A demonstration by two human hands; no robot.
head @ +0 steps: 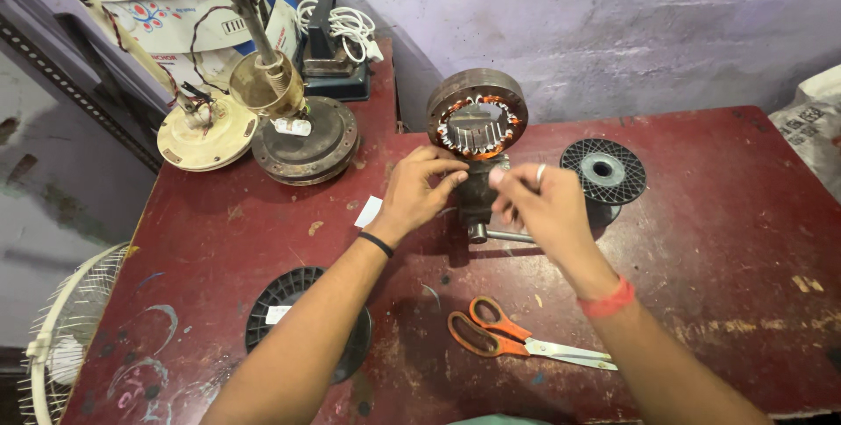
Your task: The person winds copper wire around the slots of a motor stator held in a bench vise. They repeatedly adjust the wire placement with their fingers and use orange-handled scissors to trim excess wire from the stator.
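Note:
A round motor stator (477, 113) with copper windings stands upright, clamped in a small dark vise (479, 200) on the red table (718, 241). My left hand (413, 193) hovers just left of the vise below the stator, its fingers curled and pinched together. My right hand (541, 206) is just right of the vise, with a ring on one finger and its fingertips pinched near the stator's lower edge. What the fingers pinch is too fine to see.
Orange-handled scissors (508, 339) lie near the front edge. One black plastic spool (603, 171) sits right of the vise, another (302, 320) under my left forearm. Fan motor parts (298, 131) and a cream housing (207, 131) stand at the back left. A fan guard (61, 337) leans at the left.

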